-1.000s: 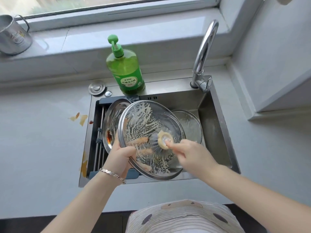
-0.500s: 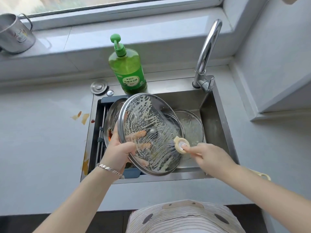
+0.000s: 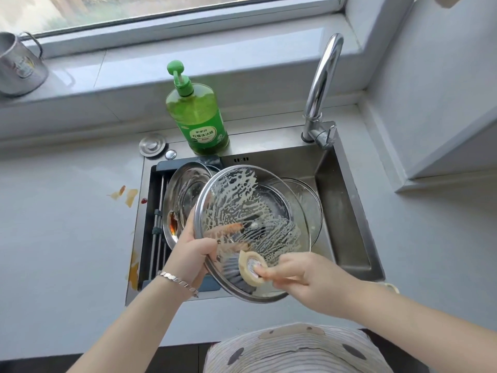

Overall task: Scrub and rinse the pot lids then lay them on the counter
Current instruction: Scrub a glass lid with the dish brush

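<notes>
My clear lid [image 3: 242, 189], silver-rimmed, laced with white foam streaks, my cream brush [image 3: 251, 267] with dark bristles, green soap bottle [image 3: 199, 117], pale grey table [image 3: 67, 224] with orange-yellow spots [image 3: 130, 196], my grey-striped top [image 3: 295, 351] with brown patches

green soap bottle [image 3: 197, 117] behind sink [image 3: 341, 211], faucet [image 3: 321, 76] right, steel mug [image 3: 18, 68] on windowsill [image 3: 242, 47]

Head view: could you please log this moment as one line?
step: scrub | left hand: grips tilted lid over sink | right hand: holds brush on soapy lid | rinse: not yet
</notes>
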